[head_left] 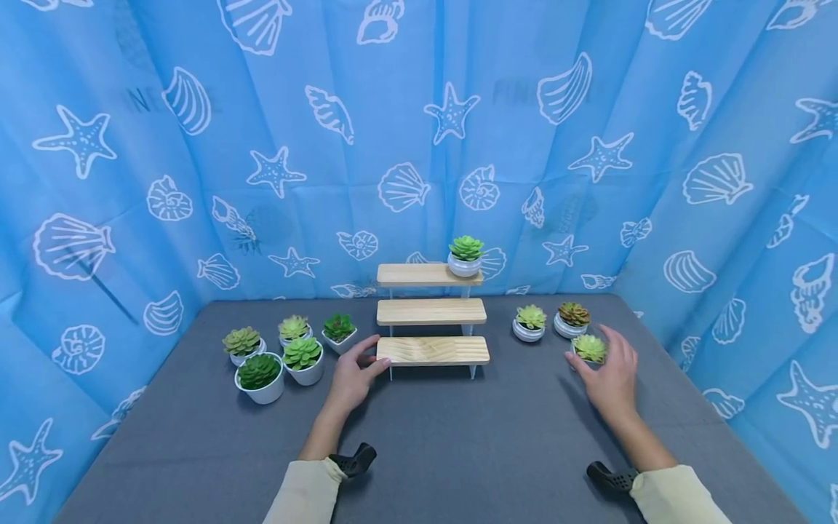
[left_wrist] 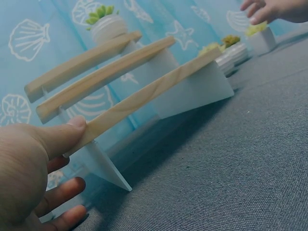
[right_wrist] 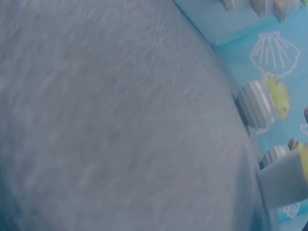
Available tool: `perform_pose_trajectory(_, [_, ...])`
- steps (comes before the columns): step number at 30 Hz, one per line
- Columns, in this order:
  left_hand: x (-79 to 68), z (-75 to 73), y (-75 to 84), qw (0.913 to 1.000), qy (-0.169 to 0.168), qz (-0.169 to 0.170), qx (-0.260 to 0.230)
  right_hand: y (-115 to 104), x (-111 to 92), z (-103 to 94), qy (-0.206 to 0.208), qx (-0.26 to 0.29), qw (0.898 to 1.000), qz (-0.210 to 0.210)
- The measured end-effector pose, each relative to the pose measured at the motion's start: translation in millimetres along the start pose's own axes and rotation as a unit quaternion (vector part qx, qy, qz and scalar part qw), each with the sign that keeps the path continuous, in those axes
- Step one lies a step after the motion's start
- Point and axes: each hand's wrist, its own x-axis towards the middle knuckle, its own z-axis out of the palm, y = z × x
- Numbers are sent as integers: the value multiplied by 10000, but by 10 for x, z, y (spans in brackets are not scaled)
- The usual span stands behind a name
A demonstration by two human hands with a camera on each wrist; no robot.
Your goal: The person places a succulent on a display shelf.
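Observation:
A three-tier wooden display stand (head_left: 431,313) with pale side supports stands on the grey table. My left hand (head_left: 351,376) pinches the left end of its lowest board (left_wrist: 154,90), thumb on the edge, while its lower fingers hang free in the left wrist view. On the top board sits a green succulent (head_left: 466,249) in a white pot. To the right, my right hand (head_left: 612,371) is spread around a pale yellow-green succulent (head_left: 589,349), thumb and fingers to either side of it. Its plain white pot (right_wrist: 284,180) stands on the table in the right wrist view.
Two more potted succulents, one yellow-green (head_left: 529,320) and one brownish (head_left: 573,315), stand right of the stand. Several potted succulents, including a dark green one (head_left: 259,375), cluster on the left. A blue shell-print curtain (head_left: 406,131) hangs behind the grey table (head_left: 484,451).

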Motion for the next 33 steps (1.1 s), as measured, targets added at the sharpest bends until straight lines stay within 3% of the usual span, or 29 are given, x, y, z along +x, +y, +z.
perform_pose_trajectory(6, [3,8,10,10000,0,-62,28,92,-16,0,-397,119,9951,896])
perform_pose_trajectory(10, [11,10,2,10000,-16,-25,-11,150,-3,12,-607,304,9898,1254])
perform_pose_trajectory(33, [7,-5,-3,10000,-11,-2,-73,238,46,28,-1420,620,9639,2166])
